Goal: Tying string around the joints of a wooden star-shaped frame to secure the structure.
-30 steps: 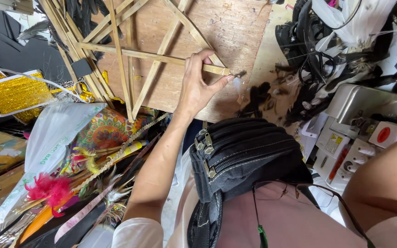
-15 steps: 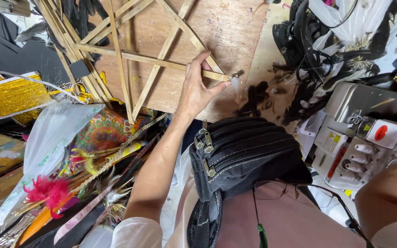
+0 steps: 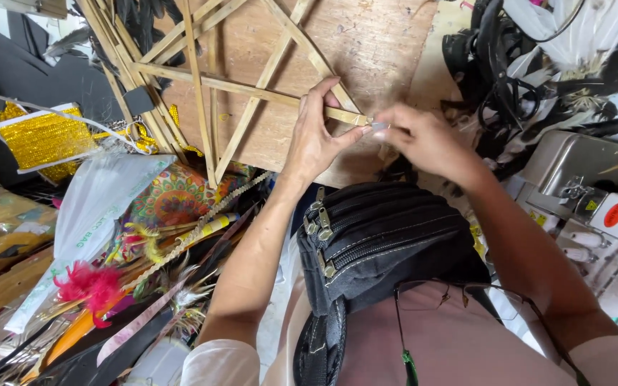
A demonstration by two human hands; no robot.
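Close to you, a black zip bag (image 3: 373, 236) hangs on your chest, just under your arms. Past it, your left hand (image 3: 316, 139) pinches the tip of a star frame of thin bamboo sticks (image 3: 252, 89), which lies flat on a brown wooden board (image 3: 373, 43). Your right hand (image 3: 423, 139) holds a small pale bit (image 3: 379, 127) tight against that same tip. The star looks mostly built; this tip seems to be the part left to fix. Room is tight: a gold ribbon roll (image 3: 41, 136) and pink feathers (image 3: 87, 282) crowd the left, a grey machine (image 3: 588, 193) sits right, and black cords (image 3: 502, 64) lie beyond.
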